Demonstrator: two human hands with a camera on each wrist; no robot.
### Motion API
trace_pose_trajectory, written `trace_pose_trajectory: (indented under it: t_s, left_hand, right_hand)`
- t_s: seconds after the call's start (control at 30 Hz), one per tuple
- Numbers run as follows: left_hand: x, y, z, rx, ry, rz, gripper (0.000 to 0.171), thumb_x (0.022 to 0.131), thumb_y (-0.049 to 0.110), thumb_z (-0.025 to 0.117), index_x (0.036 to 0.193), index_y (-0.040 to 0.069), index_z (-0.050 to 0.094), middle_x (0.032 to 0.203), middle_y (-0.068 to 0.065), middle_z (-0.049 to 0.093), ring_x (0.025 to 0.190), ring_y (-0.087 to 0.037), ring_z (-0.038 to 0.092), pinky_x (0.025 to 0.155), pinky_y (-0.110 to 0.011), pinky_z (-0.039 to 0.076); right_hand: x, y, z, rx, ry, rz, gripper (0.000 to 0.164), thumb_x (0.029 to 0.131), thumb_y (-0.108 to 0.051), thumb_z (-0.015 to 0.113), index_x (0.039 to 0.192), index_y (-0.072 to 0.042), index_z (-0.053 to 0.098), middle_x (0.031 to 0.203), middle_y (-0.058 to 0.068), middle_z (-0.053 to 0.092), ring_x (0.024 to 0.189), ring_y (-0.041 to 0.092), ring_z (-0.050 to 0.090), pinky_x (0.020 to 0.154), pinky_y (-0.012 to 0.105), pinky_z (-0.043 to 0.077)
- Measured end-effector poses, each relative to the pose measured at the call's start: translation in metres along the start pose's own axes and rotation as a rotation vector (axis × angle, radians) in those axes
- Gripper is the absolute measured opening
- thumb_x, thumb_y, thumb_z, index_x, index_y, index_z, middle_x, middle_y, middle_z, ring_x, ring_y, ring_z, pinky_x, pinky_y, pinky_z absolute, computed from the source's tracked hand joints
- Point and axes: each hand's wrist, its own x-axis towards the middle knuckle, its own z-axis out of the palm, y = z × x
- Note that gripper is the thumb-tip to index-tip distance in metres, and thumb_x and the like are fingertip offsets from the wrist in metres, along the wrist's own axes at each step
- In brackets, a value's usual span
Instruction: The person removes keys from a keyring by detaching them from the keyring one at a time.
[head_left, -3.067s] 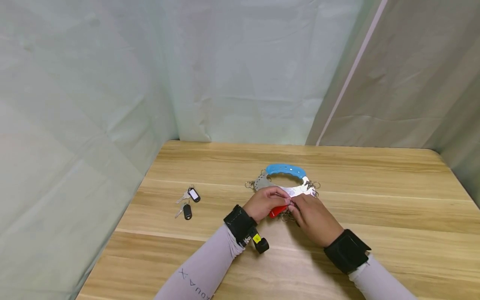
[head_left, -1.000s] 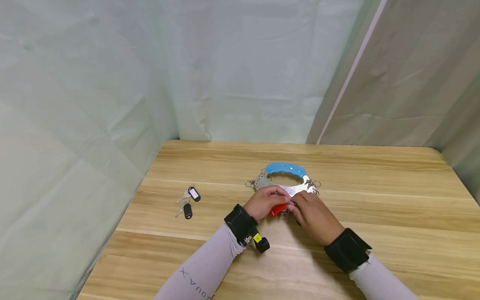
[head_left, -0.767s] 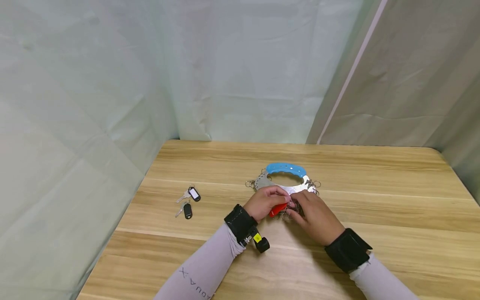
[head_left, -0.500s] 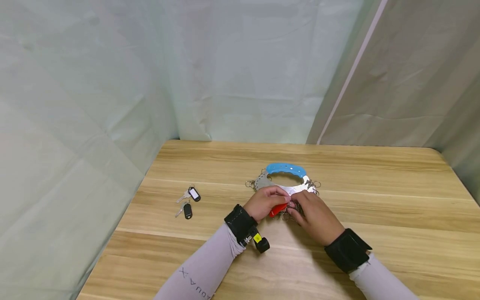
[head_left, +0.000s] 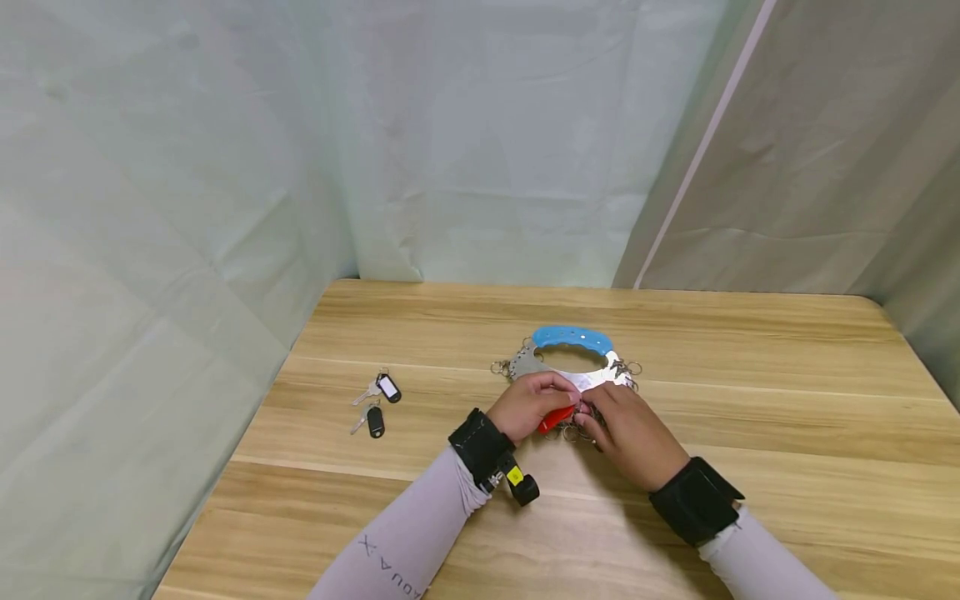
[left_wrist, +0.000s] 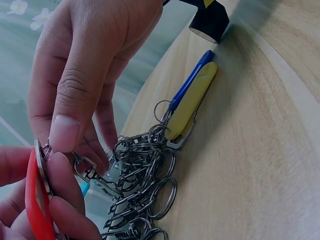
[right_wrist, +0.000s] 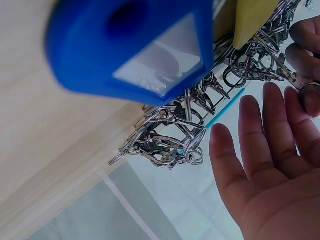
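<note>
A steel key-ring holder with a blue handle (head_left: 572, 337) lies on the table, its rim hung with several swivel clasps and rings. At its near side my left hand (head_left: 528, 404) grips a red key tag (left_wrist: 37, 200) with a metal piece against it. My right hand (head_left: 637, 437) works right beside the left fingertips. In the left wrist view its thumb pinches at a small swivel clasp (left_wrist: 107, 185) next to the tag. The right wrist view shows its other fingers (right_wrist: 262, 135) extended. The exact contact at the fingertips is partly hidden.
Two keys with black tags lie at the left, an upper tag (head_left: 388, 388) and a lower tag (head_left: 375, 422). A yellow tag (left_wrist: 192, 100) and a blue tag (right_wrist: 125, 50) hang from the holder. Pale curtains (head_left: 495, 167) stand behind the wooden table (head_left: 787, 417).
My right thumb and forefinger spread apart about 0.8 s ago and have come together again near the tag. My left hand and the holder stay in place.
</note>
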Motion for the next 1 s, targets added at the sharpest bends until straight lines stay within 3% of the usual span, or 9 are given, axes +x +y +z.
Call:
trace_pose_trajectory:
  t_s: [0.57,1.0]
  left_hand:
    - [-0.0014,0.0,0.0008,0.018,0.014,0.008,0.015,0.091,0.002,0.058,0.1,-0.009,0.061,0.089,-0.016,0.068,0.076,-0.014,0.06,0.067,-0.022,0.045]
    - [-0.0001,-0.0013,-0.0003,-0.014,-0.026,0.015,0.015,0.092,0.0,0.057,0.102,-0.01,0.059,0.092,-0.019,0.067,0.084,-0.03,0.062,0.066,-0.023,0.047]
  right_hand:
    - [0.0005,0.0001,0.0014,-0.021,0.008,-0.01,0.015,0.094,-0.023,0.06,0.102,-0.01,0.058,0.095,-0.002,0.057,0.091,0.018,0.052,0.085,0.039,0.041]
    - [0.0003,-0.0006,0.0012,-0.028,0.01,-0.005,0.013,0.094,-0.023,0.059,0.098,-0.01,0.059,0.092,-0.001,0.057,0.091,0.018,0.052,0.086,0.039,0.04]
